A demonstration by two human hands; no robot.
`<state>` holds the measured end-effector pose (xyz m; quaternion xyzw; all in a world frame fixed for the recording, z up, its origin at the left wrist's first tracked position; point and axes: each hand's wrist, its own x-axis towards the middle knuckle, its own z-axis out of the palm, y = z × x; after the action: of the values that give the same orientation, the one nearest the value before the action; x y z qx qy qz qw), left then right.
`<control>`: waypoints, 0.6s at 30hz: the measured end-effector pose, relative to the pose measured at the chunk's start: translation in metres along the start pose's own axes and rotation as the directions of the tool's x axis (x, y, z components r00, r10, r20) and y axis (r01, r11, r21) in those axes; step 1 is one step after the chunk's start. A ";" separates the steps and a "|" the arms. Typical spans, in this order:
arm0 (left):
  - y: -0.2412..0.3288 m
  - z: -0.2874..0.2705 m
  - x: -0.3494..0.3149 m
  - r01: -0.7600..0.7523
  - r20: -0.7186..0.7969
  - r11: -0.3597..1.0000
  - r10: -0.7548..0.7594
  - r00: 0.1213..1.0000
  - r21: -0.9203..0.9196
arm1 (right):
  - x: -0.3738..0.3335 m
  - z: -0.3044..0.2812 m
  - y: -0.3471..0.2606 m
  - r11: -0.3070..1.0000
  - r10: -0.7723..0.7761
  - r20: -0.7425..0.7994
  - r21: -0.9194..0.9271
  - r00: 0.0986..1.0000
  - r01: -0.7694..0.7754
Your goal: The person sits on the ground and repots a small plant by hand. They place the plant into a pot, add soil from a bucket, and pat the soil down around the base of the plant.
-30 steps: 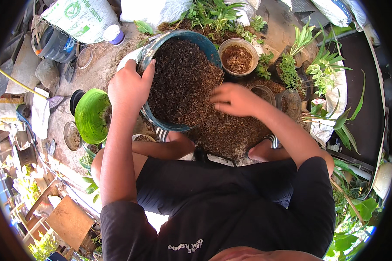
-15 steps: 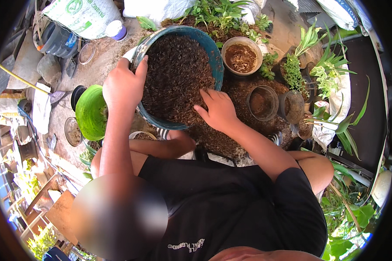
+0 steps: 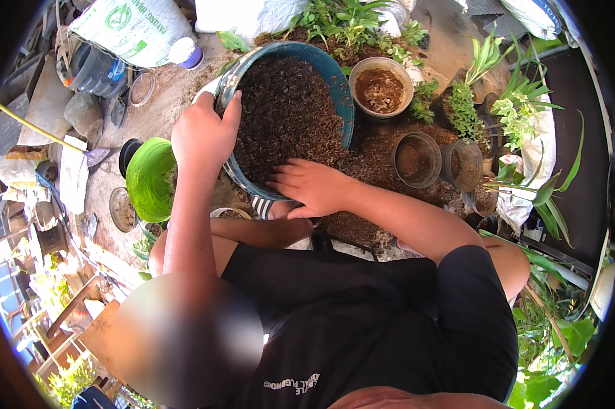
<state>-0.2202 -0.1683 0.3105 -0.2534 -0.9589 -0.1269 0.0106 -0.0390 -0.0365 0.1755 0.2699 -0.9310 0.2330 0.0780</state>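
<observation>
A round teal tub (image 3: 344, 95) is tilted in front of me, filled with dark, crumbly potting soil (image 3: 287, 102). My left hand (image 3: 202, 133) grips its left rim, with the thumb over the edge and the other fingers partly hidden behind the wall. At the near side of the tub, my right hand (image 3: 314, 185) lies palm down, fingers stretched out on the soil by the lower rim. More loose soil (image 3: 372, 160) is heaped on the ground to the tub's right.
A bright green bowl (image 3: 151, 180) stands left of my left forearm. Right of the tub are a beige pot (image 3: 381, 86) with soil and dark plastic pots (image 3: 416, 159). Leafy plants (image 3: 338, 24) line the back, beside a white sack (image 3: 133, 31). My knees flank the near side.
My right hand has swept left and nearer across the soil, from the tub's right side to its lower rim. The left hand keeps its hold, and the view has shifted slightly.
</observation>
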 end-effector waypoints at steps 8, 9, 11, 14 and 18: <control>-0.011 -0.001 -0.005 -0.022 0.059 1.000 0.023 0.998 -0.011 | -0.079 -0.030 0.024 0.994 0.082 0.185 -0.080 0.979 -0.068; -0.011 0.001 -0.004 -0.030 0.055 1.000 0.030 0.998 -0.004 | -0.086 -0.038 0.030 0.992 0.103 0.223 -0.091 0.969 -0.084; -0.009 0.000 -0.003 -0.035 0.052 0.999 0.034 0.998 0.005 | -0.088 -0.065 0.043 0.979 0.204 0.283 -0.080 0.937 -0.189; -0.003 -0.002 -0.005 -0.024 0.058 0.999 0.022 0.998 0.021 | -0.059 -0.088 0.056 0.951 0.306 -0.010 -0.041 0.952 -0.306; 0.005 -0.002 -0.004 -0.059 0.036 0.997 0.057 0.998 0.044 | 0.005 -0.052 0.045 0.994 0.112 -0.183 0.004 0.977 -0.114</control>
<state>-0.2144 -0.1659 0.3133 -0.2831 -0.9538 -0.1007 0.0034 -0.0660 0.0192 0.2049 0.1938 -0.9345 0.2579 0.1506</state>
